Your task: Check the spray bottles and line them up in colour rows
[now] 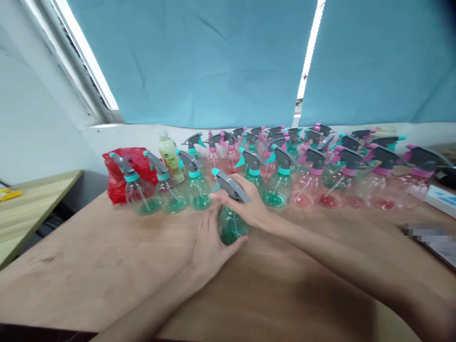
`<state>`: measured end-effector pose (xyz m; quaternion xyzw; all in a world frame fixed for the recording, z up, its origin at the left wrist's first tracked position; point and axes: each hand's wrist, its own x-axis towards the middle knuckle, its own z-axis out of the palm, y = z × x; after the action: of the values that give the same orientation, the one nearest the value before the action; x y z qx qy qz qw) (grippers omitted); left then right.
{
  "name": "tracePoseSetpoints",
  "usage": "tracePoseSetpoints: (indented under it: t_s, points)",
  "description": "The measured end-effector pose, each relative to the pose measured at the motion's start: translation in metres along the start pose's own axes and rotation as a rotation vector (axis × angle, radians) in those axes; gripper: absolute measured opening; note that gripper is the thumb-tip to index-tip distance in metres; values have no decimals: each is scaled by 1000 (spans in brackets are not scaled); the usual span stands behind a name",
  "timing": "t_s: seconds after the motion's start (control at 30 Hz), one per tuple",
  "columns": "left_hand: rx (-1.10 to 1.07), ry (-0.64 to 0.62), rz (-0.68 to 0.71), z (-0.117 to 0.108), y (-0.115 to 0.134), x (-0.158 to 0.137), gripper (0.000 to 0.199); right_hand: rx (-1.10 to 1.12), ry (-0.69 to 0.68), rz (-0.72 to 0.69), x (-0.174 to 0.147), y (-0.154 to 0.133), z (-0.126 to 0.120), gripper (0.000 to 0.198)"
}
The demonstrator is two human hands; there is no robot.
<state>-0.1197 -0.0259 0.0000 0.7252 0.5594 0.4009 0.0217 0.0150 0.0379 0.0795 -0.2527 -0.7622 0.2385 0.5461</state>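
At the far left, a yellow item [11,194] lies on a separate wooden table [59,187]. On the main tabletop [81,259], a red plastic bag [113,184] sits behind the first of three green bottles [173,202], with a labelled drink bottle [166,151] further back. Nearer the person, in front of the row, is the green spray bottle [232,228] being handled. The left hand [209,244] cups its lower body, thumb to one side and fingers to the other; the right hand [252,202] is closed round the grey spray head [230,184] and neck. Rightward, more green bottles give way to pink ones [307,190], then a white box [441,199] and a dark flat object [436,249]. Every front-row bottle carries its head, so those look finished; the handled one seems all that is left, though whether its head is tight I cannot tell
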Motion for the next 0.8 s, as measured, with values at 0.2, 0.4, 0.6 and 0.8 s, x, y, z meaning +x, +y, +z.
tracePoseSetpoints:
  t_s: [0.2, 0.4, 0.6, 0.8]
  points:
    - [29, -44, -7, -9, -11, 14, 80, -263, -93, 67, -14, 6, -8, 41]
    - [43, -31, -30, -9, -18, 11, 74, -276, -63, 131, -1, 21, -2, 51]
    - [131, 16, -37, -4, -21, 7, 69, -323, 41, 154, 18, 45, 10, 46]
    - [115, -23, -11, -5, -19, 8, 62, -347, 49, 123, 27, 54, 19, 43]
